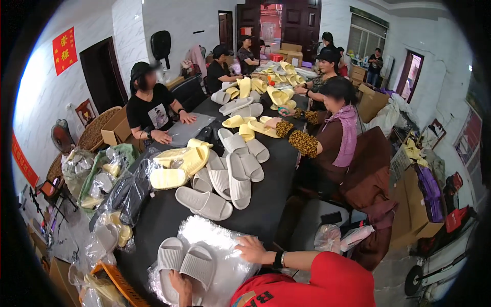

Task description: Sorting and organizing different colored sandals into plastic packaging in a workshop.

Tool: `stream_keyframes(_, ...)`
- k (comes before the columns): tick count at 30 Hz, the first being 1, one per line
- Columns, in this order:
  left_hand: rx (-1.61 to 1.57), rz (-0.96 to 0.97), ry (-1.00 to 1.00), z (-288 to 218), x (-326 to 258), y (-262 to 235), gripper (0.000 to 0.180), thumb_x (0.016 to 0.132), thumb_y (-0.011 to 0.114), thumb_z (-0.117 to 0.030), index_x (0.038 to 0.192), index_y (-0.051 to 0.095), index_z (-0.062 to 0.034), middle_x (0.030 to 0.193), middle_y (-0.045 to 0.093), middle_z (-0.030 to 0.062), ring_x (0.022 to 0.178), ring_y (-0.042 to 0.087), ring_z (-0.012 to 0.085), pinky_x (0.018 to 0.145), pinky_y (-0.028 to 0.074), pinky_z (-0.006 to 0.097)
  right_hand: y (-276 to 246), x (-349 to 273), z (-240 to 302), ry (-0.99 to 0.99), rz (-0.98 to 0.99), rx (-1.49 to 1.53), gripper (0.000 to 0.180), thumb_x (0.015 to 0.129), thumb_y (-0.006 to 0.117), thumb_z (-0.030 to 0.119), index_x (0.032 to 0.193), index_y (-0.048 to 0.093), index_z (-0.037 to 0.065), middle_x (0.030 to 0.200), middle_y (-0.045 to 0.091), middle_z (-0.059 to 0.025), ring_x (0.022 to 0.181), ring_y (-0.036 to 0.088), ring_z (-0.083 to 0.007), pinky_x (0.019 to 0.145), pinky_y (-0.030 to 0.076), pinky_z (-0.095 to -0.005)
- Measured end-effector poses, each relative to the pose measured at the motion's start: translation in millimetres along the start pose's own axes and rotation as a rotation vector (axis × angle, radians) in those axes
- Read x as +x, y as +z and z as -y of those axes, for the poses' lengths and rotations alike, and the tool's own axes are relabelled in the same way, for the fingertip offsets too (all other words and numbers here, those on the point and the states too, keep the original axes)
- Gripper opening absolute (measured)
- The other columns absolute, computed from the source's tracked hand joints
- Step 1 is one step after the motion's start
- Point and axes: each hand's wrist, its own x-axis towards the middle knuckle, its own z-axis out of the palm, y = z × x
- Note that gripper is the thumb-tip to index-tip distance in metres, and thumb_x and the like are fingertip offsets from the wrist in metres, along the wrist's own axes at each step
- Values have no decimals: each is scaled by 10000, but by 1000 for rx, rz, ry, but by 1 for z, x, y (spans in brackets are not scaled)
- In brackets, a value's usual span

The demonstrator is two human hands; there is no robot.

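At the near end of the black table, a pair of grey slippers (197, 266) lies side by side on clear plastic bags (212, 238), the straps facing away from me. My left hand (181, 287) is at the heel end of the pair, its fingers curled on the left slipper; part of the hand is hard to make out. My right hand (249, 249) lies with fingers spread on the right side of the plastic. Just beyond, more grey slippers (203, 202) sit in a loose heap with yellow slippers (186, 161).
The black table (266, 204) stretches away, strewn with slippers. Co-workers (148, 102) sit along both sides, one at right (337, 120) handling a yellow slipper. Bagged slippers (110, 233) and an orange crate (123, 284) stand at left. A grey chair (312, 222) is at right.
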Motion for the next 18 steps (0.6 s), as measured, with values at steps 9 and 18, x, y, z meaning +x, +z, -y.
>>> stream_keyframes(9, 208, 306, -123, 40, -67, 41, 376, 704, 545, -77, 1079, 534, -47, 951, 553, 217, 780, 528, 399, 676, 433, 451, 44, 19, 16, -229, 435, -310, 1001, 648, 500, 687, 1333, 257, -2, 1424, 77, -195, 1325, -68, -333, 979, -35, -624)
stream_keyframes(18, 124, 36, -76, 41, -87, -6, 375, 625, 462, -27, 988, 495, 61, 909, 490, 259, 861, 416, 451, 777, 338, 481, 42, 7, 14, -276, 402, -374, 991, 639, 589, 574, 1390, 115, 134, 1449, 27, -133, 1335, -39, -303, 987, -33, -610)
